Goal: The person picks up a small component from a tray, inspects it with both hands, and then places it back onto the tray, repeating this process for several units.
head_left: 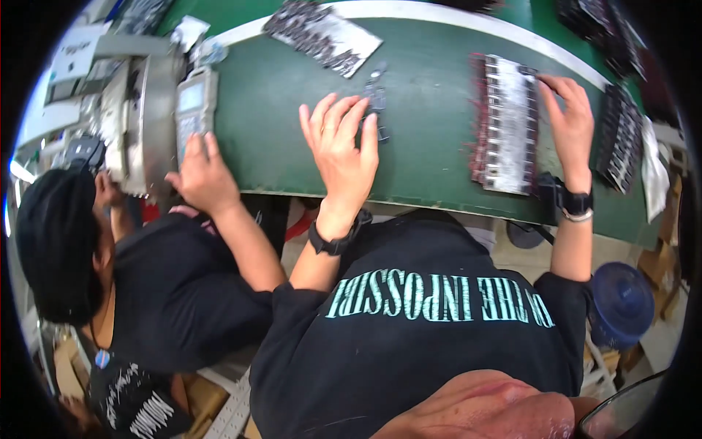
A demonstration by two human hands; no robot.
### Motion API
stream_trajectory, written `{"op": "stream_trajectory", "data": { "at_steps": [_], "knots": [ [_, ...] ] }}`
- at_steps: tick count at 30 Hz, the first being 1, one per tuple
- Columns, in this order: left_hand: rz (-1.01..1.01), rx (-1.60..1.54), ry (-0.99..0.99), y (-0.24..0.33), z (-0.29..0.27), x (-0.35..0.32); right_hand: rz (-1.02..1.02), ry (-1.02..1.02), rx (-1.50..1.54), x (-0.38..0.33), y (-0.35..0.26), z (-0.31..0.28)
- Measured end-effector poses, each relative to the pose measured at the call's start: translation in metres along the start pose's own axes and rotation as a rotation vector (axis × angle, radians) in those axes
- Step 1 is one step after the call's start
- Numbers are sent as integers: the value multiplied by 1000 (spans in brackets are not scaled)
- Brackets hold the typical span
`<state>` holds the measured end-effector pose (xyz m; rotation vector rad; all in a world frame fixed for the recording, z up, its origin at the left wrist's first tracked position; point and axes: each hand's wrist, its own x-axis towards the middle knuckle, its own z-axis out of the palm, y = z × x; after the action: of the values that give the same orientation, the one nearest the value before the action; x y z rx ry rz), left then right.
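My left hand (341, 139) hovers over the green table with its fingers spread, holding nothing that I can see. Small dark parts (376, 96) lie just beyond its fingertips, partly hidden by them. My right hand (572, 113) is at the upper right corner of a white panel (512, 124). Its thumb and forefinger come together at the panel's edge; whatever is between them is too small to make out. Rows of dark small parts line that panel, and red wires (477, 139) stick out along its left side.
A second white panel with dark parts (322, 36) lies at the back. Another dark row of parts (620, 139) sits far right, beside a white cloth (653, 168). At left, a co-worker's hand (208, 175) touches a grey keypad device (196, 102) by a metal machine (157, 117).
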<state>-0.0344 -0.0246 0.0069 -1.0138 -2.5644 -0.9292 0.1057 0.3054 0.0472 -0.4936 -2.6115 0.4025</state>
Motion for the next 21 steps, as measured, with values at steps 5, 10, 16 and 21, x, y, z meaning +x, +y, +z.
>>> {"op": "stream_trajectory", "data": {
  "at_steps": [5,10,16,21],
  "knots": [
    [78,85,92,-5,1,29,-99,-5,-70,2,-3,10],
    [124,160,-8,3,-2,46,-42,-85,-56,6,-1,11],
    [124,237,-128,13,3,37,-17,-124,-7,6,1,9],
    [170,109,-126,20,13,29,142,-50,168,-7,-22,-4]
  ]
}}
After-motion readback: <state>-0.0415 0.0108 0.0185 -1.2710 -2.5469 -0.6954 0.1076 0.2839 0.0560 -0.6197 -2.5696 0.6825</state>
